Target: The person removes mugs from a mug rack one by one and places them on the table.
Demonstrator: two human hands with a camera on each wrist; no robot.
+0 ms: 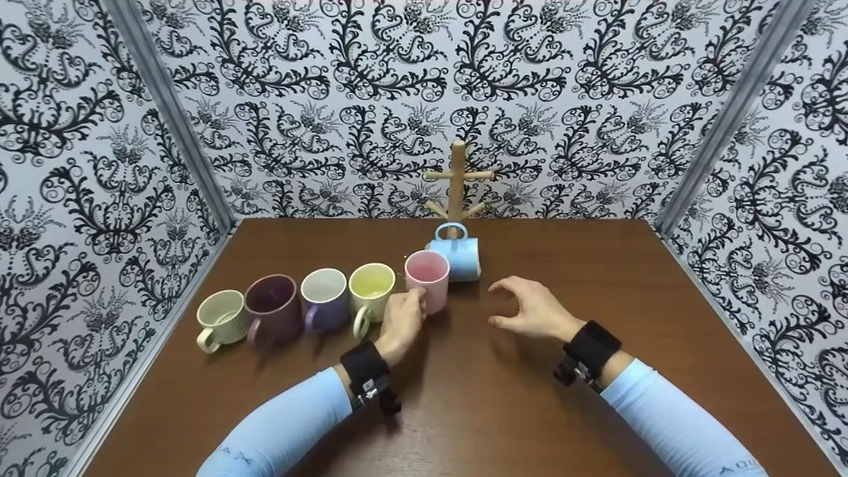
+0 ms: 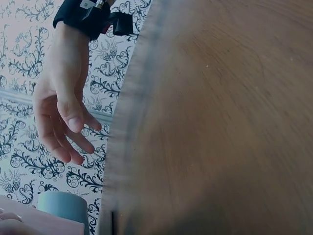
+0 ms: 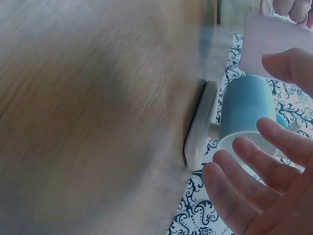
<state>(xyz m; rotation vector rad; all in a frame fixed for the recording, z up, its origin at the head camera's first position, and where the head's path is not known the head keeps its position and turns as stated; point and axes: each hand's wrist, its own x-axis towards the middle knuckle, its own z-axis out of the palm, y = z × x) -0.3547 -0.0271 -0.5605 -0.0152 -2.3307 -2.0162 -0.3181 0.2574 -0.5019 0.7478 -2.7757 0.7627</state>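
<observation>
My left hand (image 1: 401, 321) pinches the handle side of a pink mug (image 1: 435, 291), which stands mouth up at the right end of a row of mugs. Its fingers mostly hide the handle. Apart from it, to the right, my right hand (image 1: 533, 308) is held with its fingers spread and slightly bent, nothing between them. Behind the pink mug, a light blue mug (image 1: 465, 257) lies sideways on a low part of a wooden mug tree (image 1: 457, 185), handle upward. The right wrist view shows the blue mug (image 3: 247, 107) beyond my right fingertips.
Left of the pink mug stand a yellow mug (image 1: 370, 301), a purple mug with a white inside (image 1: 331, 315), a dark maroon mug (image 1: 281, 321) and a pale ribbed cup (image 1: 228, 328). Patterned walls (image 1: 397, 79) enclose the brown table (image 1: 503, 417) at the back and sides.
</observation>
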